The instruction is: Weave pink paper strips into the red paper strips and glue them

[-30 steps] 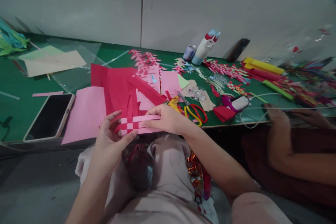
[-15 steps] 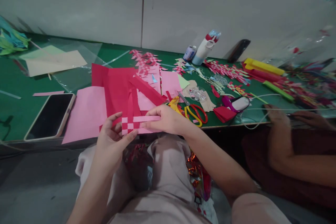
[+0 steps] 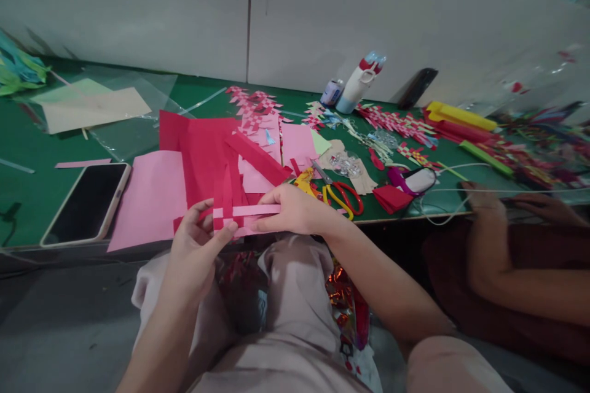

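Note:
Between my hands, at the table's front edge, is a small weave of red and pink paper strips [image 3: 224, 214] in a checkered pattern. My left hand [image 3: 198, 236] grips its left and lower edge, thumb on top. My right hand [image 3: 290, 212] pinches the right ends of the pink strips [image 3: 255, 210]. Red strips [image 3: 227, 187] stick up from the weave's far side. Beneath and behind it lie a red paper sheet [image 3: 207, 147] and a pink paper sheet [image 3: 154, 190]. Some of my left fingers are hidden behind the weave.
Scissors [image 3: 343, 196] and a yellow tool [image 3: 305, 181] lie right of my right hand. A phone [image 3: 85, 202] rests at the left. Behind stand a bottle [image 3: 357, 86] and a can [image 3: 332, 92]. Another person's arm [image 3: 491, 245] reaches in at the right.
Another upright red strip now lies over the pink ones at the weave's left, covering part of the checkered pattern. Both hands stay in nearly the same place.

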Demonstrator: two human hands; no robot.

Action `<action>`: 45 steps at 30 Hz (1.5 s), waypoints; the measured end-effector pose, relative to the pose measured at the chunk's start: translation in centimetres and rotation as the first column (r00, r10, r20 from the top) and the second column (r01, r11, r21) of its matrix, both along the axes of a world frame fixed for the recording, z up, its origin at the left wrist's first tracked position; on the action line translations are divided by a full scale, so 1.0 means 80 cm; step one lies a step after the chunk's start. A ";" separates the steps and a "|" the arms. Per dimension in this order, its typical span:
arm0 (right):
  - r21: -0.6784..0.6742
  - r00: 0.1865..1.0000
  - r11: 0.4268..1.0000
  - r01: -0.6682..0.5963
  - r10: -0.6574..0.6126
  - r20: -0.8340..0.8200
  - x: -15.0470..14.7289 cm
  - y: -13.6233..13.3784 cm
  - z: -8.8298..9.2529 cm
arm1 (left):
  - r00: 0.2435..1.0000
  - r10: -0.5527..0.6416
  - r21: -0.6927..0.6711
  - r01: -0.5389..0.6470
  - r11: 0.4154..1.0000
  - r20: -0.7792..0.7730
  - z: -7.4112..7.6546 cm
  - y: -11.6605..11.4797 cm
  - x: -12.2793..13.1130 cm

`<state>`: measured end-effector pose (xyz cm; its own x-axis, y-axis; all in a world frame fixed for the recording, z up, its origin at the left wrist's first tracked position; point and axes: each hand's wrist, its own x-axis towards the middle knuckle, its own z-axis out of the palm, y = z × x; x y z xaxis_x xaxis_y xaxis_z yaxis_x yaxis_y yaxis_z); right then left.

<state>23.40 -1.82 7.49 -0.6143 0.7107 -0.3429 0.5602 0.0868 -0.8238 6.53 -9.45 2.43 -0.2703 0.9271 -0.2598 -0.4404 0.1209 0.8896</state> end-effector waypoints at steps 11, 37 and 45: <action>-0.332 0.935 0.936 0.120 -0.218 -0.278 0.021 -0.004 -0.028 | 0.994 0.108 0.058 -0.110 0.992 0.035 -0.003 0.003 0.001; -0.319 0.846 0.877 0.361 -0.451 -0.284 0.019 -0.025 -0.034 | 0.993 0.122 0.055 -0.122 0.991 0.005 -0.008 0.002 0.001; -0.293 0.866 0.891 0.348 -0.425 -0.264 0.023 -0.023 -0.035 | 0.998 0.029 0.020 -0.028 0.999 -0.055 -0.009 0.001 -0.005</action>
<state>25.23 -3.64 4.68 -0.4080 0.8386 -0.3609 0.2190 -0.2938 -0.9304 6.09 -9.39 1.71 -0.3098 0.9236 -0.2257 -0.3935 0.0915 0.9148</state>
